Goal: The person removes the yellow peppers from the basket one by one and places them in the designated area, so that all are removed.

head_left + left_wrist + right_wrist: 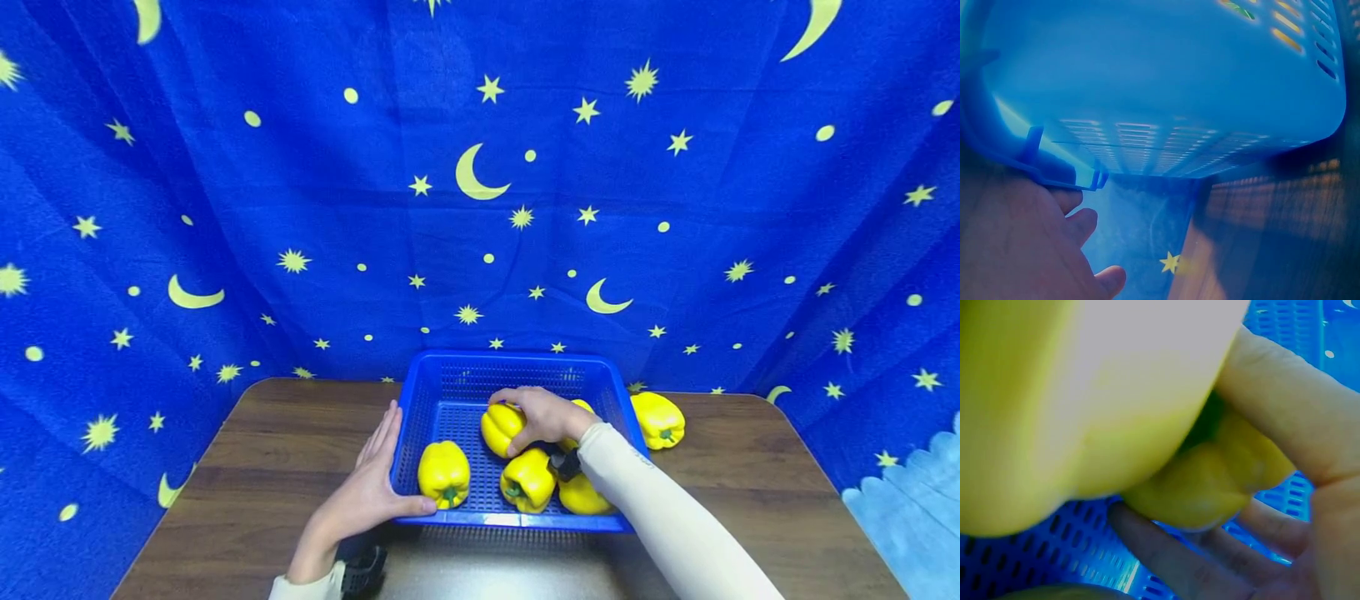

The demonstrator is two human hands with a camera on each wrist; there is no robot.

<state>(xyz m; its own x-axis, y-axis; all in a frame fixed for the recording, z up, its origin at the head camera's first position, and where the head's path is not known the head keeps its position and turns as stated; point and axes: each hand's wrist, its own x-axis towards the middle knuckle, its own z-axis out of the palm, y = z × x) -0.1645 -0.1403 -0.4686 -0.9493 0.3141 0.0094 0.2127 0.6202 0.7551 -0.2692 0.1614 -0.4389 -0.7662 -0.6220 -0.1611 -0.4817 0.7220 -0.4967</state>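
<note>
A blue plastic basket (pixel 517 519) with slotted walls stands on the table. My right hand (pixel 547 414) reaches into its middle and grips a yellow bell pepper (pixel 501 429), thumb on the near side and fingers over the far side. In the right wrist view this pepper (pixel 1191 487) sits between thumb and fingers, partly hidden by a closer pepper (pixel 1085 412). My left hand (pixel 369 487) rests against the basket's left side, its fingers straight along the wall and its thumb at the front rim. The left wrist view has its fingers (pixel 1082 225) beside the rim.
More yellow peppers lie in the basket: one at front left (pixel 444 475), one at front middle (pixel 527 482), others partly under the right forearm. Another pepper (pixel 658 420) is on the wooden table (pixel 285 450), right of the basket. A blue star-patterned curtain (pixel 480 233) hangs behind.
</note>
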